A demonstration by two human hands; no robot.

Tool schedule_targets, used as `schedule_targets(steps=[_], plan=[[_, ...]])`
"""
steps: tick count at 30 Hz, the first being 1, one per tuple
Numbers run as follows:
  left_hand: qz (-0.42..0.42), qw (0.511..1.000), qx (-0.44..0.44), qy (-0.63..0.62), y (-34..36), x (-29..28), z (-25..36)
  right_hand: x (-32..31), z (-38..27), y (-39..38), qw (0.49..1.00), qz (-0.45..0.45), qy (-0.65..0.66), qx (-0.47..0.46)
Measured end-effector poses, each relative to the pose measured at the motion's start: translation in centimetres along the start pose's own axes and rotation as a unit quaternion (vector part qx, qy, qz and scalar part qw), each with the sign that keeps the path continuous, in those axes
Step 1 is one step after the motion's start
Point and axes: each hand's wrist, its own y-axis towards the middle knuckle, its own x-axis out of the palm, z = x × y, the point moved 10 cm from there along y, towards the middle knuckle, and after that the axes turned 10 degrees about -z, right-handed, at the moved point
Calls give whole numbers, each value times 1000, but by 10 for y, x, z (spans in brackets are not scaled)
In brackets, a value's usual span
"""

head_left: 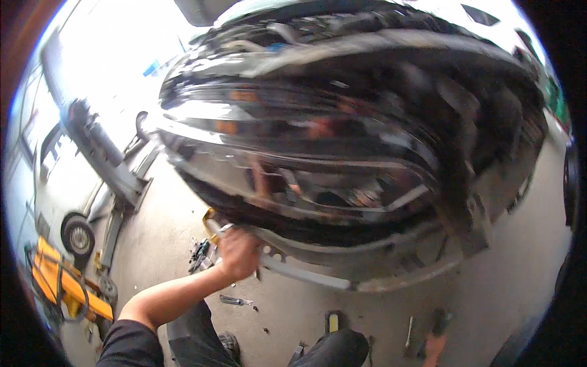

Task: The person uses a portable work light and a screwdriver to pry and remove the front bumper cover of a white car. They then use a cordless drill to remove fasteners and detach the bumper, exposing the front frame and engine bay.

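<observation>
My left hand (239, 254) is closed at the lower left edge of the car's front end, beside a pale metal bar with round holes (299, 273). What lies inside its fingers is hidden. A yellow curved piece (210, 221) shows just behind this hand. Above it fills the view a large glossy headlight (293, 153), smeared by motion, with reflections in its lens. My right hand (435, 348) is low at the right, near the floor, blurred. A dark shape (439, 321) is at its fingers, and I cannot make out what it is.
Scattered tools (200, 254) and a utility knife (236, 300) lie on the floor to the left. A thin pale rod (409, 330) lies near my right hand. Farther left stand a grey lift post (107, 153), a wheel (77, 237) and an orange machine (67, 281).
</observation>
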Motion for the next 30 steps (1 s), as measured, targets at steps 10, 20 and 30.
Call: schedule_targets(steps=[10, 20, 30], plan=[[36, 983, 86, -156, 3, -26, 8, 64, -198, -329, 927, 133, -28, -349], [-231, 471, 7, -851, -123, -52, -37, 311, -464, -478, 874, -37, -113, -471], [-10, 347, -205, -915, -202, -25, -290, 331, -572, -397, 807, 120, -168, -554]])
